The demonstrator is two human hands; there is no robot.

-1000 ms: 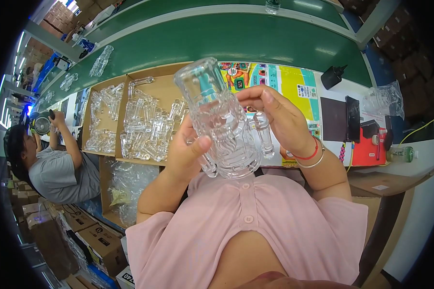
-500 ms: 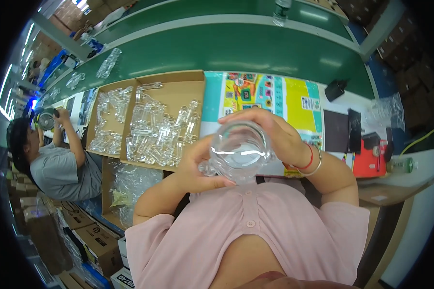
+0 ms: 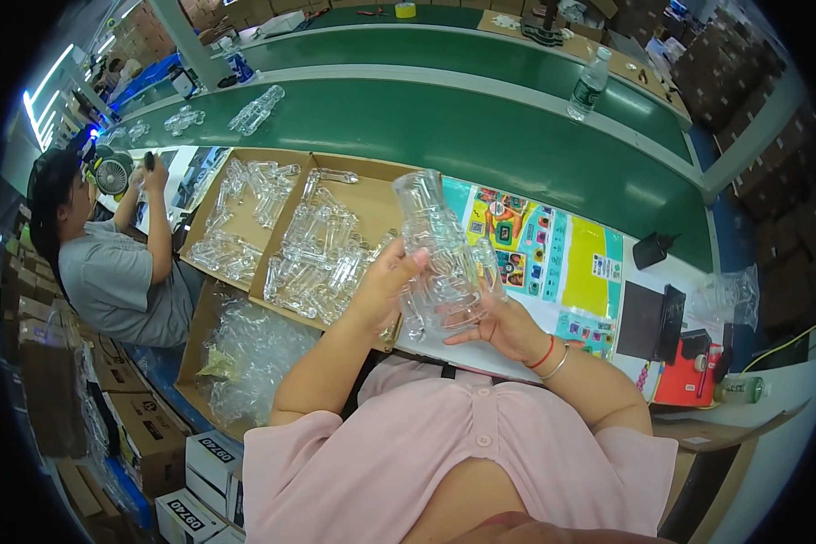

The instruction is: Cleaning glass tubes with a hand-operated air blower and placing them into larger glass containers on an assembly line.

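A clear, glass-like vessel [image 3: 440, 263] is held up in front of my chest, tilted, with its narrower tube end pointing away from me. Tube-like arms stand out from its sides. My left hand [image 3: 381, 286] grips it around the left side, thumb across its front. At the lower right, my right hand [image 3: 514, 334] supports the wide base, some fingers stretched along its underside and others partly hidden by the clear wall. Just left of the vessel, a divided cardboard tray [image 3: 372, 172] contains many small clear tube pieces [image 3: 313, 254].
A colourful printed sheet [image 3: 526, 240] covers the table to the right, near a black holder [image 3: 653, 249] and a red item [image 3: 684, 381]. Clear plastic bags [image 3: 258, 349] fill a box at the lower left. A co-worker [image 3: 122, 272] sits at left. Beyond runs a green surface [image 3: 354, 113] with a bottle [image 3: 589, 86].
The vessel has turned from its round opening facing up to lying tilted, with its side showing. My right hand has moved from its far side down to the base. The view has shifted too.
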